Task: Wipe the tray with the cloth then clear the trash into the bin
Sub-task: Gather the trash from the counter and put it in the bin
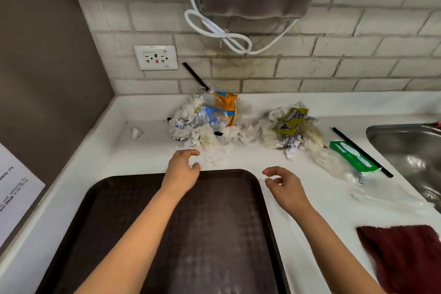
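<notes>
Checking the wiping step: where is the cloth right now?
In the head view the dark red cloth lies on the white counter at lower right, right of the tray, below the sink, held by neither hand.

Counter [148,155]: tray [114,198], trash [207,124], cloth [405,258]

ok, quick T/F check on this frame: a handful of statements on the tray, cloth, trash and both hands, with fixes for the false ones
1. The tray has trash lying on it. False: its surface shows no trash; the trash sits on the counter behind it.
2. The cloth lies on the counter, right of the tray. True.
3. The right hand grips the cloth. False: it hovers past the tray's far right corner, fingers loosely curled, holding nothing.
4. The left hand holds nothing and reaches over the tray's far edge towards the orange and blue wrapper pile. True.
5. The green packet lies inside the sink. False: it lies on the counter beside the sink.
</notes>
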